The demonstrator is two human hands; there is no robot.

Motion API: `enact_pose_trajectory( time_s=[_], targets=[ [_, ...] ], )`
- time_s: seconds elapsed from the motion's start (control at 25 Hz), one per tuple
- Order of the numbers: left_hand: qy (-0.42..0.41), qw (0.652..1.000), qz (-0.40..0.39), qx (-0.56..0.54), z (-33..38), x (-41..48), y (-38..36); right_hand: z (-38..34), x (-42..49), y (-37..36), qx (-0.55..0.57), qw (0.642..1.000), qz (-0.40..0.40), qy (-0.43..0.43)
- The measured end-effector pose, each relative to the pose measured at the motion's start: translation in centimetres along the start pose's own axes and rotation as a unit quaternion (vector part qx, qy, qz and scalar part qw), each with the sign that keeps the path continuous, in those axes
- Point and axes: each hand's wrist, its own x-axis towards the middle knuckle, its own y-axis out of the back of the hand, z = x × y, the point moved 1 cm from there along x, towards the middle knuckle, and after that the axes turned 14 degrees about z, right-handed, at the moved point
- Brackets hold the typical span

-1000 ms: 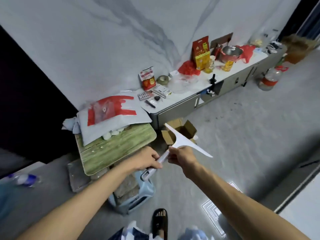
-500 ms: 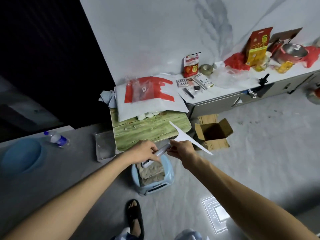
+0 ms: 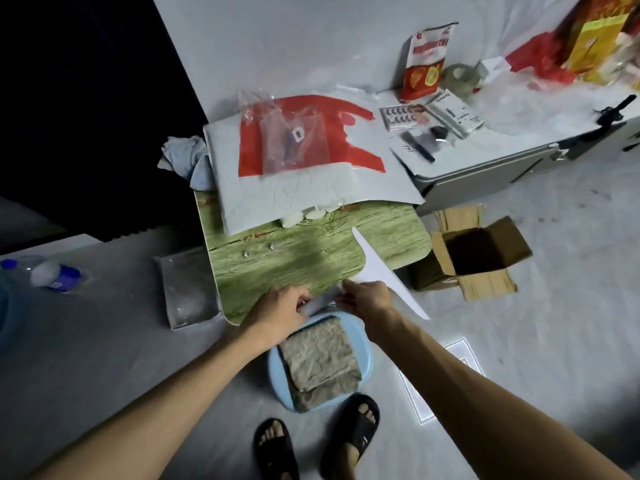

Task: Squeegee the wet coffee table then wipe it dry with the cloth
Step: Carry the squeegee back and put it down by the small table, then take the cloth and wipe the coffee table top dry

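- Head view: both hands hold the white plastic squeegee (image 3: 377,271) above the near right corner of the green wood-grain coffee table surface (image 3: 277,271). The left hand (image 3: 281,306) has its grip wrapped round the handle, and the right hand (image 3: 367,299) pinches the neck below the blade.
- The folded grey cloth (image 3: 318,358) lies untouched on the pale blue plastic stool (image 3: 364,344), just in front of the surface.
- To do this well, I'd lay the blade flat beside the white and red plastic bag (image 3: 311,188) and pull toward the near edge in 1 steady stroke, catching the water droplets (image 3: 246,253).
- Against 0.5 s ago, the blade sits further over the surface and the person stands closer.
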Motion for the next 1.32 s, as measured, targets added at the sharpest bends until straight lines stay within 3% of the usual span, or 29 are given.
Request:
enact_pose_trajectory(
  time_s=[0.12,0.32,0.8,0.88,0.96,1.04,1.12,1.16,1.24,1.32],
  targets=[
    [-0.012,0.997,0.066,0.046,-4.1,5.4,-3.6,1.2,7.3,-4.8,0.009,1.0,0.001,0.01],
    [0.012,0.989,0.147,0.033,-9.7,12.3,-9.5,2.9,17.1,-10.8,0.021,1.0,0.008,0.017],
    [0.015,0.989,0.132,0.065,-12.5,14.5,-12.8,6.0,19.3,-12.4,0.019,0.998,-0.043,0.045],
    [-0.004,0.986,0.151,0.065,-11.6,13.5,-11.8,6.3,18.8,-10.7,-0.029,0.995,-0.062,0.073],
    [-0.047,0.983,0.172,0.043,-10.6,11.8,-11.1,8.8,18.3,-7.7,-0.166,0.973,-0.05,0.154],
    [-0.077,0.988,0.135,0.005,-10.3,10.0,-11.7,12.7,18.4,-4.2,-0.338,0.913,-0.04,0.224],
    [-0.076,0.996,0.039,-0.01,-11.3,8.6,-13.6,16.7,20.1,-2.4,-0.461,0.855,-0.026,0.235],
    [-0.061,0.998,-0.018,0.001,-12.3,8.0,-15.0,18.3,21.3,-2.2,-0.486,0.842,-0.014,0.232],
    [-0.012,0.991,-0.124,0.039,-14.7,6.8,-17.7,21.1,23.6,-3.0,-0.474,0.854,0.009,0.217],
    [0.037,0.981,-0.182,0.059,-16.8,5.7,-19.6,23.0,25.0,-4.0,-0.429,0.88,0.047,0.198]
  ],
)
